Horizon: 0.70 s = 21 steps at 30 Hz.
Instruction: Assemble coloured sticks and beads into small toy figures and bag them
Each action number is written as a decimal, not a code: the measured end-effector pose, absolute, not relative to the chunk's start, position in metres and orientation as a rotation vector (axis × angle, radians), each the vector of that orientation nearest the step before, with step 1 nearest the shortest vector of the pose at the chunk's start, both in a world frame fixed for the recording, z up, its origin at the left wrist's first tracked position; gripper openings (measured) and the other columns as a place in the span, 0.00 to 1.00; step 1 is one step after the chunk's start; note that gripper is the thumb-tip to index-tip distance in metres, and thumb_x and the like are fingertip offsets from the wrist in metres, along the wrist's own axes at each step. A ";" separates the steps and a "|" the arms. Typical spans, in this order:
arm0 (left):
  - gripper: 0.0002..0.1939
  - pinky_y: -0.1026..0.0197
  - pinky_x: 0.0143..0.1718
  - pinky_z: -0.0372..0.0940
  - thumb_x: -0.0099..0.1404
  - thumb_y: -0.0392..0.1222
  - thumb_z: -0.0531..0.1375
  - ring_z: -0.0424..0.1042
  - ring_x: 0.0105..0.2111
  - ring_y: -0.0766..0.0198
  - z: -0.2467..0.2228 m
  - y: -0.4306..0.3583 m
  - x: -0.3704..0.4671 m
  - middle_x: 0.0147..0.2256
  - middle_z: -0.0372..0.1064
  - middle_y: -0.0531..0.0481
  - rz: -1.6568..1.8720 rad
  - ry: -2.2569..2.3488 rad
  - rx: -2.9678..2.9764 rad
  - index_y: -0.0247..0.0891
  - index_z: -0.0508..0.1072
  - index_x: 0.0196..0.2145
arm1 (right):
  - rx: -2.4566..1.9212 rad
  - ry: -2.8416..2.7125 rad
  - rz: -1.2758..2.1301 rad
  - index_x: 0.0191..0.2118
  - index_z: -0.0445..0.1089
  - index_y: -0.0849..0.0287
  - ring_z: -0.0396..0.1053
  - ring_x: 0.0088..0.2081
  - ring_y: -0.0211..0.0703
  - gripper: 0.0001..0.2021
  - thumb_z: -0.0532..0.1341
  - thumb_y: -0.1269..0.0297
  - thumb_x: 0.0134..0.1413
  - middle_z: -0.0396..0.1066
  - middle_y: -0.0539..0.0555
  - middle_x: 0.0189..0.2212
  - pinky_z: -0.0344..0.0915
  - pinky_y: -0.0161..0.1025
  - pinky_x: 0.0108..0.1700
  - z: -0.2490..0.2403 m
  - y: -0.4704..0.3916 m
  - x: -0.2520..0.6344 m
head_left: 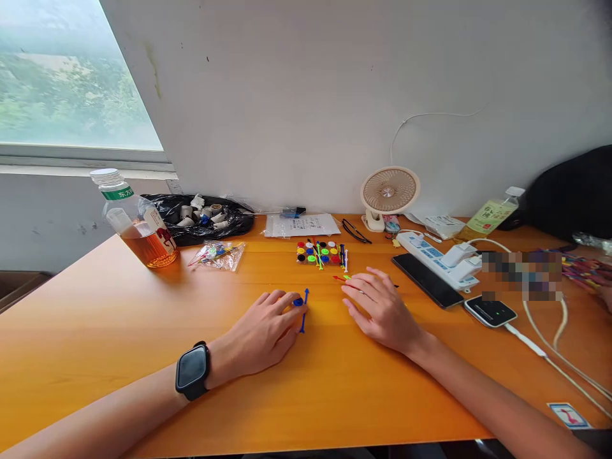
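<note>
My left hand (262, 331), wearing a black watch (192, 371), rests low over the table. Its curled fingers close on a slim blue arrow (303, 322) that points away from me. A small round blue piece (298, 301) shows at the fingertips, and whether it is joined to the arrow I cannot tell. To the right, my right hand (382, 310) is open, palm down with fingers apart, above a few small arrows, among them a red arrow (339, 278). Those arrows are partly hidden under the fingers. Beyond both hands lie several coloured round pieces (312, 259) in rows, with arrows among them.
A tea bottle (143, 229) and a clear bag of small parts (220, 255) stand left, near a black plastic bag (234, 220). At the back are papers (303, 225), glasses (356, 231) and a fan (389, 191). Rightward lie a phone (427, 281), power strip (430, 258) and cables.
</note>
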<state>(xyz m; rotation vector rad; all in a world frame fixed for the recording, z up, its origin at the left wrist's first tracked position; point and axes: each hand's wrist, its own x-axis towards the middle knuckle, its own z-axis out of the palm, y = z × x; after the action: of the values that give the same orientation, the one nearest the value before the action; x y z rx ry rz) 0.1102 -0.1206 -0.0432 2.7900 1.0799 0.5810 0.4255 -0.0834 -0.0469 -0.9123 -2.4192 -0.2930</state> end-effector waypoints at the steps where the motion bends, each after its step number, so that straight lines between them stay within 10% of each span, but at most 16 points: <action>1: 0.21 0.42 0.56 0.71 0.78 0.41 0.52 0.72 0.54 0.48 -0.041 -0.121 0.115 0.61 0.70 0.40 0.576 1.045 2.800 0.49 0.69 0.65 | -0.886 -2.455 -0.270 0.57 0.75 0.52 0.73 0.56 0.54 0.15 0.59 0.68 0.70 0.79 0.57 0.51 0.60 0.63 0.67 -0.046 -0.085 0.421; 12: 0.35 0.40 0.67 0.65 0.78 0.44 0.56 0.62 0.68 0.47 -0.050 -0.115 0.109 0.73 0.56 0.46 0.645 1.029 2.740 0.50 0.48 0.77 | -0.717 -2.620 -0.160 0.55 0.76 0.56 0.71 0.55 0.53 0.14 0.56 0.70 0.72 0.78 0.58 0.51 0.66 0.58 0.62 -0.051 -0.089 0.416; 21: 0.13 0.49 0.49 0.77 0.75 0.42 0.61 0.78 0.46 0.55 0.036 -0.140 0.071 0.47 0.79 0.51 1.508 1.334 2.479 0.52 0.75 0.55 | -0.658 -2.272 -0.309 0.59 0.74 0.48 0.76 0.48 0.51 0.18 0.61 0.72 0.68 0.80 0.54 0.45 0.72 0.52 0.51 0.027 -0.105 0.426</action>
<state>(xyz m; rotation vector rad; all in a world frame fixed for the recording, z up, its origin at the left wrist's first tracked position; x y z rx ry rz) 0.0708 -0.1401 0.0357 2.4793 1.3343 1.5080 0.4265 -0.1049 0.0273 -0.6580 -2.2725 -0.3095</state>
